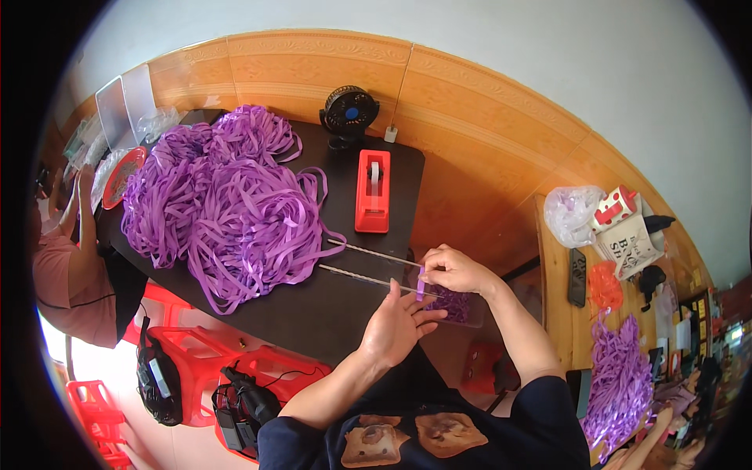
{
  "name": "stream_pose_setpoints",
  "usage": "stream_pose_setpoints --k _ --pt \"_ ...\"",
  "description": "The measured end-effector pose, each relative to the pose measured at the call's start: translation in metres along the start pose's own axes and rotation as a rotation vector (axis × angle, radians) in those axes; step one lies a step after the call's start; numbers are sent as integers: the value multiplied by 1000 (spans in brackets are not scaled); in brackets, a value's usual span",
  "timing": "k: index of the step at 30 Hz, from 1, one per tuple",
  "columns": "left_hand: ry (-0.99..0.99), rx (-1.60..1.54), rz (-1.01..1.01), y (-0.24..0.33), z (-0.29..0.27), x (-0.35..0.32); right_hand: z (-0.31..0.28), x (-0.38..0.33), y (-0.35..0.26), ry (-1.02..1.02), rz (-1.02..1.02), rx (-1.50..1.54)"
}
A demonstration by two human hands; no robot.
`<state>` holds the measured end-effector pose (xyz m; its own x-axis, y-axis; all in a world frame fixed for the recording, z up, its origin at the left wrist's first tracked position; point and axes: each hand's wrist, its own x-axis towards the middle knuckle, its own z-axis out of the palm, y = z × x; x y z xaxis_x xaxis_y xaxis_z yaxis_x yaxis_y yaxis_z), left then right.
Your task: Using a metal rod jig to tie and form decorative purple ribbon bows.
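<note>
Two thin metal rods (368,277) extend over the near right edge of the dark table, side by side. A short strip of purple ribbon (421,285) lies across them near their right ends. My right hand (460,271) pinches the strip's upper end between thumb and fingertips. Below it, my left hand (398,323) is open, palm up with fingers spread, its thumb close to the lower rod; whether it touches the rod or strip I cannot tell. Under both hands sits a clear container with purple ribbon pieces (454,304), partly hidden by them.
A large heap of purple ribbon (251,211) covers the table's left. Behind stand a red tape dispenser (373,191) and a black fan (349,111). Red stools (188,352) hold black bags. Another person (72,274) sits at left; more ribbon (617,384) hangs from a wooden table at right.
</note>
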<state>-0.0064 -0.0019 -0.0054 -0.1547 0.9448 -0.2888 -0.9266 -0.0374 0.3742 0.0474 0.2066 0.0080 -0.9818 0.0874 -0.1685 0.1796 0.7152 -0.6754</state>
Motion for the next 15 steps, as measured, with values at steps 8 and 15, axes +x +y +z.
stream_pose_setpoints --k 8,15 --pt "11 9 1 1 2 -2 7 7 -17 104 264 106" --pt "-21 -8 -2 1 -1 0 7 8 -59 229 397 -281"
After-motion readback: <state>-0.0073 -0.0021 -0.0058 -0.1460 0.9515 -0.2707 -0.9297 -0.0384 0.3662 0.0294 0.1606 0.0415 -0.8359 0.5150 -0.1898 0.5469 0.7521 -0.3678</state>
